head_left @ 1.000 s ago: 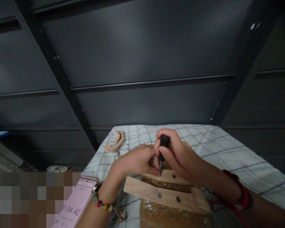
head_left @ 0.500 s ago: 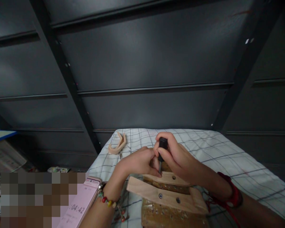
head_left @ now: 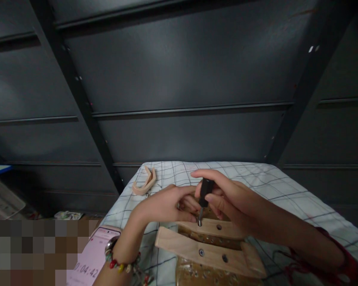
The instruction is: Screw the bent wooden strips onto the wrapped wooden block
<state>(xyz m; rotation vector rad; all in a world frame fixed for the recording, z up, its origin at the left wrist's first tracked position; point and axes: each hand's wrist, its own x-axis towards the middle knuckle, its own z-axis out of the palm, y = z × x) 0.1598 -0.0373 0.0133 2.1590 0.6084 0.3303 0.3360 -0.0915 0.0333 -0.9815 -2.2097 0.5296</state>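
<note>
My right hand (head_left: 226, 196) holds a short screwdriver (head_left: 206, 192) by its black handle, with the index finger stretched past the top. The shaft points down, its tip at a hole in the farther pale wooden piece (head_left: 235, 229). Beside the tip, my left hand (head_left: 179, 204) has its thumb at that piece's left end and its fingers curled behind, partly hidden. A nearer wooden piece (head_left: 181, 243) has a cross-head screw (head_left: 201, 252) in one hole and a second, dark hole. Both pieces lie over a block wrapped in brown tape (head_left: 214, 278).
Hook-shaped wooden pieces (head_left: 146, 184) lie at the back left of the checked cloth (head_left: 173, 172), with small metal bits beside them. A phone (head_left: 91, 254) showing a timer is by my left forearm. A dark panelled wall (head_left: 181, 79) stands behind.
My right index finger has lifted from the screwdriver's handle top and stretched out. The screwdriver leans more, and my left fingers have spread somewhat. The view has shifted slightly.
</note>
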